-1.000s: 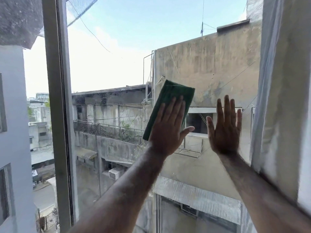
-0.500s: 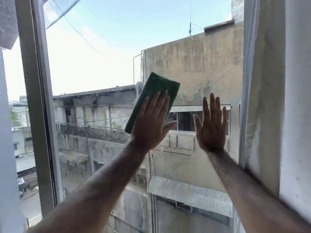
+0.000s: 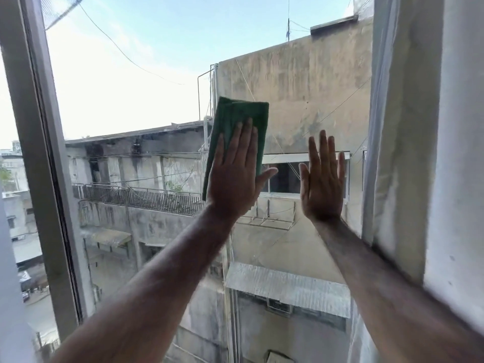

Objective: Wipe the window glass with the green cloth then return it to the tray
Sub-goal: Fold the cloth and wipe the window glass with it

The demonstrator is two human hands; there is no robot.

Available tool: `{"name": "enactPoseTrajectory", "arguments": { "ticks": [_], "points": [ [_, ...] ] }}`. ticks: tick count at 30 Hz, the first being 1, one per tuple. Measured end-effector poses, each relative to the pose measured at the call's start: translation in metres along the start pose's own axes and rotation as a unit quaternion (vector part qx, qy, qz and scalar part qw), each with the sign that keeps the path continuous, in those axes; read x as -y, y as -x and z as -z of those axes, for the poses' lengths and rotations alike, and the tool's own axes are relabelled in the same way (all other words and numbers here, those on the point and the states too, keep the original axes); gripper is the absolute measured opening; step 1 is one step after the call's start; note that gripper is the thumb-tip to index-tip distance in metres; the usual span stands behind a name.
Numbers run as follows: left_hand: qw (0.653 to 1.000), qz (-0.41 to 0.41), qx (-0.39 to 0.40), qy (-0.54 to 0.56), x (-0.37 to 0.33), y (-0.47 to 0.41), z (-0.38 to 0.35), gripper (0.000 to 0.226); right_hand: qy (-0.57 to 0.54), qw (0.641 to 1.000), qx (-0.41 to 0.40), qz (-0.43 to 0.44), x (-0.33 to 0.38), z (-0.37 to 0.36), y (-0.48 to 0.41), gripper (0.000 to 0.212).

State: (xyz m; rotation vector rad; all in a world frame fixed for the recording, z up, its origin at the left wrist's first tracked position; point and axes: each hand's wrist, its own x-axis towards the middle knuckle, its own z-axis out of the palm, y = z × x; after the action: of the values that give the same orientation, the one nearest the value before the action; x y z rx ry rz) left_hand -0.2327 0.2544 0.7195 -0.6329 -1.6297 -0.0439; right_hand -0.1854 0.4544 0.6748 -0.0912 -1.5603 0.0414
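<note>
The folded green cloth [image 3: 242,119] lies flat against the window glass [image 3: 146,95], standing nearly upright. My left hand [image 3: 235,174] presses it to the pane with flat, spread fingers that cover its lower half. My right hand [image 3: 323,184] rests flat on the glass just to the right of the cloth, fingers up and apart, holding nothing. No tray is in view.
A grey window frame post [image 3: 39,153] stands at the left of the pane. A pale curtain [image 3: 403,153] and white wall [image 3: 461,166] close off the right side. Concrete buildings and sky show through the glass.
My left hand has turned the cloth from a rightward lean to nearly upright. The view has shifted, and my right hand stays flat on the pane.
</note>
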Motion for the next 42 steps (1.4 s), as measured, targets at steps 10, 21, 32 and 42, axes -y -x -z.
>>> {"name": "enactPoseTrajectory", "arguments": {
  "ticks": [10,21,32,42],
  "points": [
    [0.969,-0.225,0.093,-0.032,-0.002,0.183,-0.01,0.093,-0.015,1.0,-0.007,-0.002,0.0,0.004,0.0,0.055],
    [0.992,-0.113,0.052,0.009,-0.043,0.066,-0.008,0.098,-0.004,1.0,-0.01,0.0,0.003,0.004,-0.001,0.055],
    [0.992,-0.121,0.031,0.0,-0.009,0.092,-0.012,0.095,0.008,1.0,-0.009,0.002,-0.001,0.0,0.001,0.057],
    [0.947,0.321,0.01,0.019,0.093,0.187,0.004,0.087,0.014,1.0,-0.002,0.002,0.001,-0.002,0.004,0.057]
  ]
}}
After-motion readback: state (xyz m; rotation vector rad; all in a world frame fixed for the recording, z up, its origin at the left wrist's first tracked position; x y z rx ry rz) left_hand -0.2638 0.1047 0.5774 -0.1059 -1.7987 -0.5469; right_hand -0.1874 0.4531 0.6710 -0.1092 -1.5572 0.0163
